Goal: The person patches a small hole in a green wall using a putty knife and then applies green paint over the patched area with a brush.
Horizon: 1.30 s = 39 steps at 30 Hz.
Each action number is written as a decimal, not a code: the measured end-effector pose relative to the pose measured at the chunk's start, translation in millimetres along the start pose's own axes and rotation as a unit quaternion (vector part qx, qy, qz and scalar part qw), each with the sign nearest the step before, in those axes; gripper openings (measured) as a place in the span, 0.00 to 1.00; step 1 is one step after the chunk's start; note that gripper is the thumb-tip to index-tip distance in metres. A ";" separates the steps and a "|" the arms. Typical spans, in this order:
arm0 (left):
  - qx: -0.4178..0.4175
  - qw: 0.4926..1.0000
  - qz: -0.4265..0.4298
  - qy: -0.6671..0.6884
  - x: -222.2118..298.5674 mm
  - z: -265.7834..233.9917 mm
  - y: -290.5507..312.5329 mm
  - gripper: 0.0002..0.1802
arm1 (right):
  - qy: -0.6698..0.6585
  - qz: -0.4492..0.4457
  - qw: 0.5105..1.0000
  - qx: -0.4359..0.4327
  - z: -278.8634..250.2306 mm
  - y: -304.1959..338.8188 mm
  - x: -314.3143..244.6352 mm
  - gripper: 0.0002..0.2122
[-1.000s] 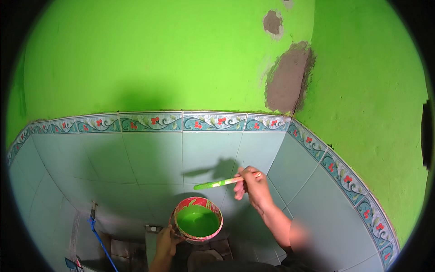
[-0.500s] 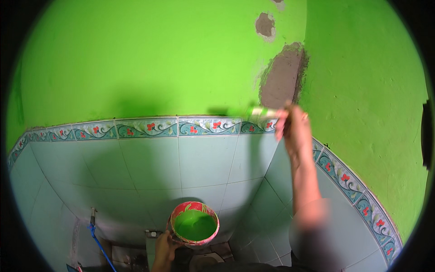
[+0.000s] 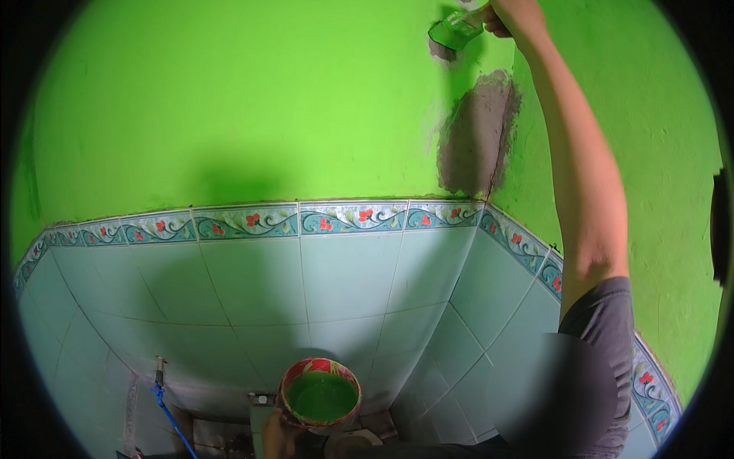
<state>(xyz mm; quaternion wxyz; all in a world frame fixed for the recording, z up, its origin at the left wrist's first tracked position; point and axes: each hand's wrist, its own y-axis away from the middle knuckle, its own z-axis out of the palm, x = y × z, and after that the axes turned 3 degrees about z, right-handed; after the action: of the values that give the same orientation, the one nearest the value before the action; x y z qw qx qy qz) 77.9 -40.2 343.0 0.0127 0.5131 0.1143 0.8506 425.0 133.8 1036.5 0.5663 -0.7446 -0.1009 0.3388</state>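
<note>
High on the green wall, my right hand (image 3: 508,18) is closed around the handle of a paintbrush (image 3: 457,32). The brush's paint-covered bristles lie over a small grey bare patch (image 3: 443,52) near the corner. Low in the middle, my left hand (image 3: 280,434) grips the side of a small red-and-white paint bucket (image 3: 293,374); its fingers are partly hidden. Bright green paint (image 3: 324,395) lies inside the bucket. Under the brush, a larger grey bare patch (image 3: 475,141) runs down to the tile border.
A floral border (image 3: 352,217) tops the pale green wall tiles (image 3: 352,271), and the walls meet in a corner on the right. At lower left a tap (image 3: 160,370) carries a blue hose (image 3: 174,423). A dark object (image 3: 719,229) sits at the right wall's edge.
My right hand and the brush have gone up from the tile border to the small upper patch, the arm now stretched high. The bucket has shifted slightly down and left with my left hand.
</note>
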 end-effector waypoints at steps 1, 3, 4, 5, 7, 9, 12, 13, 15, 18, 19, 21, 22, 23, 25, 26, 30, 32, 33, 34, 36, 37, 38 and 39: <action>-0.008 1.000 0.025 -0.013 2.8 2.7 5.6 0.34 | -0.001 -0.002 1.000 0.000 4.1 -9.8 -1.8 0.15; -0.011 0.998 0.053 -0.025 1.0 2.3 9.2 0.35 | 0.010 -0.009 1.000 0.013 9.8 -25.1 -8.1 0.15; -0.007 0.997 0.074 -0.006 -7.4 -4.1 10.2 0.35 | 0.006 -0.011 1.000 0.013 9.9 -32.3 -10.9 0.15; -0.023 0.996 0.089 0.019 -17.1 -5.6 1.7 0.35 | 0.025 -0.028 0.999 0.038 -3.9 -42.5 -18.9 0.15; 0.005 0.998 0.055 0.004 -24.8 -18.3 -0.5 0.33 | 0.019 -0.048 0.997 0.058 -10.8 -46.2 -21.8 0.15; 0.032 0.999 0.016 -0.011 -23.3 -16.5 2.5 0.31 | 0.034 -0.036 0.998 0.043 -16.7 -37.1 -26.5 0.15; 0.080 0.988 0.080 -0.107 -4.1 4.3 21.5 0.27 | 0.047 -0.013 0.999 0.006 -10.5 -15.9 -18.8 0.16; 0.096 0.990 0.074 -0.064 -3.3 9.9 19.8 0.28 | 0.056 -0.003 0.998 -0.013 -12.3 -9.5 -19.9 0.16; 0.118 0.990 0.070 -0.024 -0.6 13.1 20.2 0.30 | 0.054 0.010 0.997 -0.049 -9.4 0.6 -17.4 0.16; 0.112 0.982 0.065 -0.136 6.4 9.8 25.6 0.41 | 0.043 0.001 0.999 -0.034 4.7 -10.7 -10.3 0.15; 0.114 0.976 0.062 -0.174 9.1 8.6 29.0 0.45 | 0.034 0.003 0.999 -0.037 10.4 -21.0 -5.7 0.15; 0.094 0.972 0.060 -0.206 9.7 11.7 26.2 0.49 | 0.016 -0.044 0.999 -0.001 0.2 -37.9 -12.4 0.16; 0.085 0.973 0.071 -0.202 10.2 15.8 25.8 0.50 | 0.021 -0.046 0.999 0.002 -6.5 -45.2 -13.8 0.16; 0.084 0.973 0.080 -0.201 11.2 19.0 28.5 0.52 | 0.024 -0.050 0.998 0.011 -10.0 -46.5 -18.5 0.16; 0.093 0.972 0.076 -0.199 17.2 27.7 34.2 0.53 | 0.052 -0.056 0.997 0.020 -15.6 -47.8 -25.3 0.17; 0.101 0.972 0.074 -0.199 19.9 30.4 36.9 0.54 | 0.051 -0.056 0.997 0.020 -16.5 -49.6 -21.7 0.17; 0.101 0.960 0.018 -0.261 30.7 35.9 38.3 0.52 | 0.005 -0.082 0.994 0.078 -24.4 -54.5 -10.7 0.16; 0.139 0.963 0.009 -0.230 39.0 47.0 47.5 0.49 | -0.028 -0.085 0.988 0.127 -26.1 -52.4 -9.1 0.15; 0.143 0.963 0.012 -0.229 37.2 44.6 46.2 0.49 | -0.052 -0.096 0.985 0.135 -25.1 -49.8 -8.0 0.15; 0.140 0.963 0.027 -0.228 32.1 38.4 44.6 0.47 | -0.076 -0.107 0.981 0.144 -22.6 -49.0 -7.1 0.14; 0.128 0.965 0.042 -0.227 26.2 33.6 40.8 0.46 | -0.092 -0.114 0.976 0.162 -14.7 -47.8 -6.9 0.14; 0.134 0.964 0.041 -0.226 25.0 32.5 39.7 0.45 | -0.111 -0.119 0.970 0.179 -9.1 -46.4 -5.8 0.14; 0.142 0.963 0.040 -0.226 23.8 31.3 39.2 0.44 | -0.111 -0.119 0.970 0.179 -1.6 -45.0 -2.1 0.14; 0.139 0.965 0.038 -0.219 22.9 29.4 38.0 0.43 | -0.121 -0.130 0.968 0.179 4.1 -43.7 3.3 0.14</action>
<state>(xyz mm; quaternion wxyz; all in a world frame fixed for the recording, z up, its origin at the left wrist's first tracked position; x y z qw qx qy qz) 96.5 -68.7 384.0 -0.0665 0.6877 0.2063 0.6929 435.1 153.5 1074.5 0.7132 -0.5650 -0.2025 0.3621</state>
